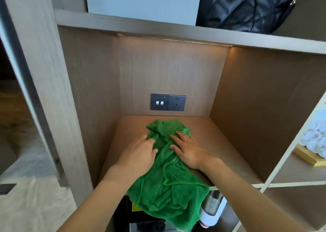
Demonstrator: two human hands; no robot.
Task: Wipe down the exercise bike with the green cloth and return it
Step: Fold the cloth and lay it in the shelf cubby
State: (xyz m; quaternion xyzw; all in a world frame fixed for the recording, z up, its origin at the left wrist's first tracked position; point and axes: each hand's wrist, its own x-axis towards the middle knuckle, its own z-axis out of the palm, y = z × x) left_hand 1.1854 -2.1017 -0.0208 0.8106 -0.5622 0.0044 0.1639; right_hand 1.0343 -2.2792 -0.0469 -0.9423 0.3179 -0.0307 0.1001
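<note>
The green cloth [165, 187] lies crumpled on the wooden shelf [220, 143] of an open cubby, and its near part hangs over the shelf's front edge. My left hand [141, 152] rests on the cloth's left side with fingers curled into the fabric. My right hand [187, 149] lies flat on the cloth's right side, fingers spread and pressing down. The exercise bike is not in view.
A dark socket panel [168, 102] sits on the cubby's back wall. Above are a white box [142, 0] and a black quilted bag [247, 6]. White rolled towels on a wooden tray [310, 154] stand at right. A white bottle [211, 212] sits in the compartment below.
</note>
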